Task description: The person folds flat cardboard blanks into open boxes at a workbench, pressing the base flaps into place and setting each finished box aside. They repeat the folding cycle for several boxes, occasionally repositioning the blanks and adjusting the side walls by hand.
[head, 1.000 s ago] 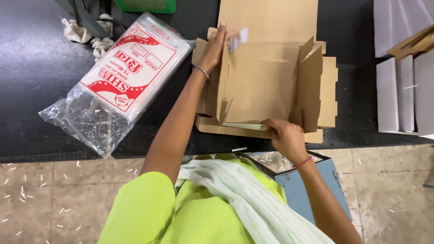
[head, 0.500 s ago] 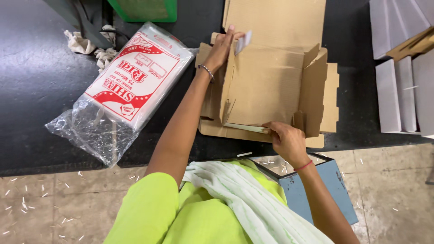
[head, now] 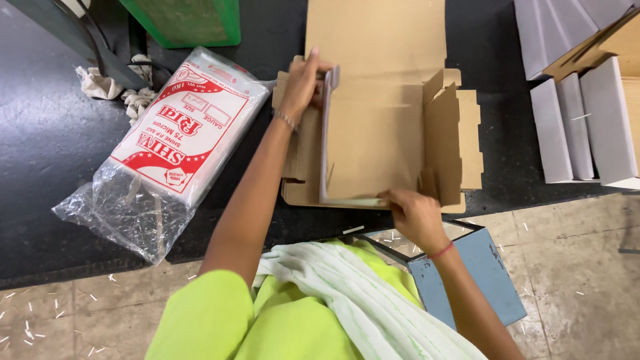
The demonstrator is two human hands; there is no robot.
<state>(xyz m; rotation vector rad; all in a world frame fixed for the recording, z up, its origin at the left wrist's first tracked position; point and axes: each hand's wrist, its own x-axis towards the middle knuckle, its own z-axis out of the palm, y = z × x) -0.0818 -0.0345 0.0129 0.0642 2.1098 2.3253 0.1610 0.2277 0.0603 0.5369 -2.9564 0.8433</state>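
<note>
Head view: brown box at centre on the black table, half-folded, flaps upright. Left hand at 11 o'clock of the box, clamped on its left wall. Right hand at 6 o'clock, pinching the near edge. Plastic bag pack at 9 o'clock; white boxes at 3 o'clock.

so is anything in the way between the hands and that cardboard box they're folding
Nothing visible. The left hand already grips the upright left flap of the cardboard box, and the right hand touches its near edge. The plastic bag pack lies apart to the left.
</note>
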